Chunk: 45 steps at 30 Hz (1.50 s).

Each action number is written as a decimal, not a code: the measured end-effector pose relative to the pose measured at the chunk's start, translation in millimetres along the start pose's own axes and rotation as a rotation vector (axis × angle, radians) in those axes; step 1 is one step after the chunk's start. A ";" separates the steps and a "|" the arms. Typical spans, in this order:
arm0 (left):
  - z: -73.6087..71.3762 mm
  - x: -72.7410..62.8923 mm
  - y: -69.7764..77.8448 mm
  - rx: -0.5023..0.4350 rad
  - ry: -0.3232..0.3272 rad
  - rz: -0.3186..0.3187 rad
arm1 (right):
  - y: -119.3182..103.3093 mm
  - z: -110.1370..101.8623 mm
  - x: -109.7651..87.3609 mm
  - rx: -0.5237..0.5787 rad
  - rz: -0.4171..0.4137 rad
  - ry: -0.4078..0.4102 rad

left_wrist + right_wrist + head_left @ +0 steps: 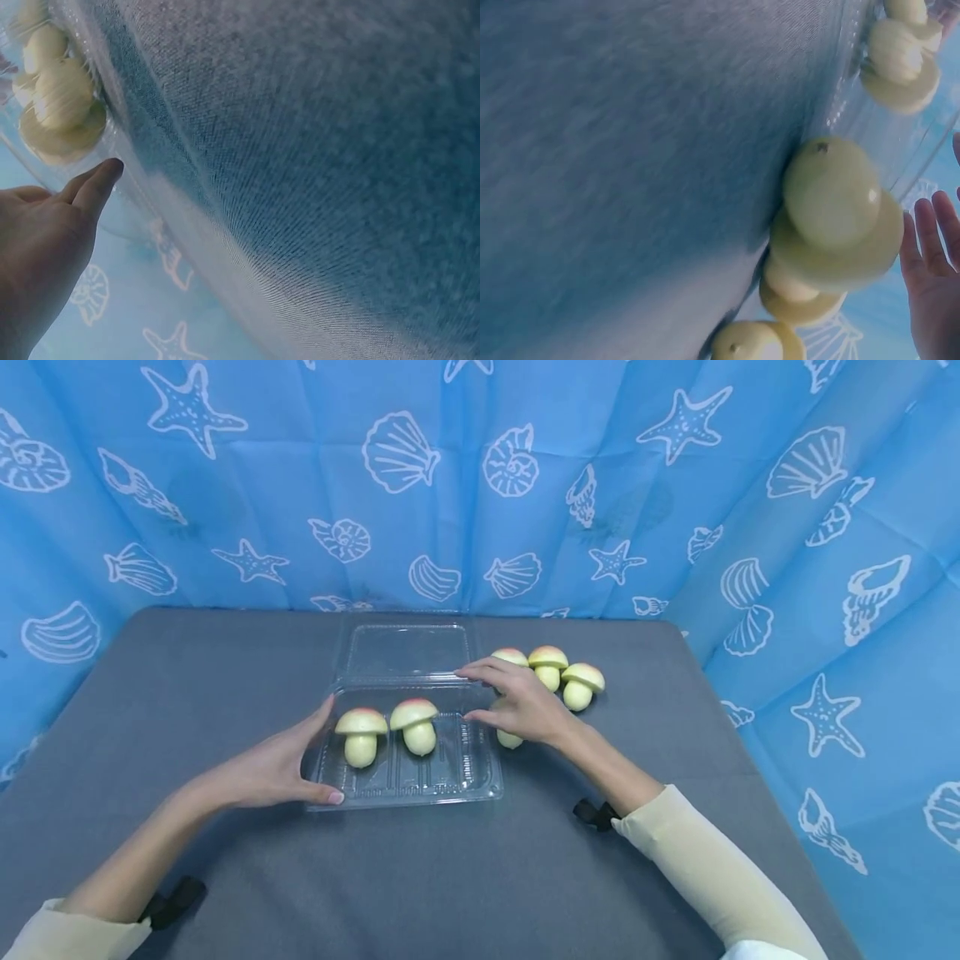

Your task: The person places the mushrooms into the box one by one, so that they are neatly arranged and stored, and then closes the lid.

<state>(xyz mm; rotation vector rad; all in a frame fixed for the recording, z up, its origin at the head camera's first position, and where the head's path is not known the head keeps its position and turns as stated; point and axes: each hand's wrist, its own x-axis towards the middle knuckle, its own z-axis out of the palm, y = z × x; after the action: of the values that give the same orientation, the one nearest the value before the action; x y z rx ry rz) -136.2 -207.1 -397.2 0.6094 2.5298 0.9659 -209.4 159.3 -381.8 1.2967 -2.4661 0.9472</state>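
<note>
A clear plastic clamshell box [408, 795] lies with its lid [408, 650] folded back. Inside it are two toy mushrooms, a left one [361, 752] and a right one [417, 735], with pale stems and pink-tinged caps. My left hand [281, 768] spans the box's left edge, thumb at the front corner, fingers fairly straight at the back. Over the right edge, my right hand [521, 700] has thumb and fingers spread apart, holding nothing. Partly hidden under it, a mushroom [832, 202] lies on the table just outside the box.
Behind and right of my right hand, three more mushrooms stand on the grey table [300, 877], among them a middle one [548, 668] and a right one [582, 687]. A blue curtain [465, 485] with shell prints hangs along the table's back and right sides.
</note>
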 end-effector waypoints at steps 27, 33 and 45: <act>1.1 -3.0 4.7 -0.022 -0.005 0.009 | 22.7 -26.6 -51.4 -0.102 0.083 0.041; 1.4 -3.5 5.2 -0.017 -0.009 -0.005 | 21.1 -25.5 -59.0 -0.026 0.197 0.011; 3.5 -0.7 3.5 -0.013 -0.001 -0.004 | 20.5 -21.1 -68.6 0.047 0.333 -0.055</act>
<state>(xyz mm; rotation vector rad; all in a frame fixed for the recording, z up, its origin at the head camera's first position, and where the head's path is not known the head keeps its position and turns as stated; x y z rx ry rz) -133.0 -203.3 -397.2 0.6005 2.5205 0.9798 -187.3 226.6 -405.2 0.9509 -2.7740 1.0586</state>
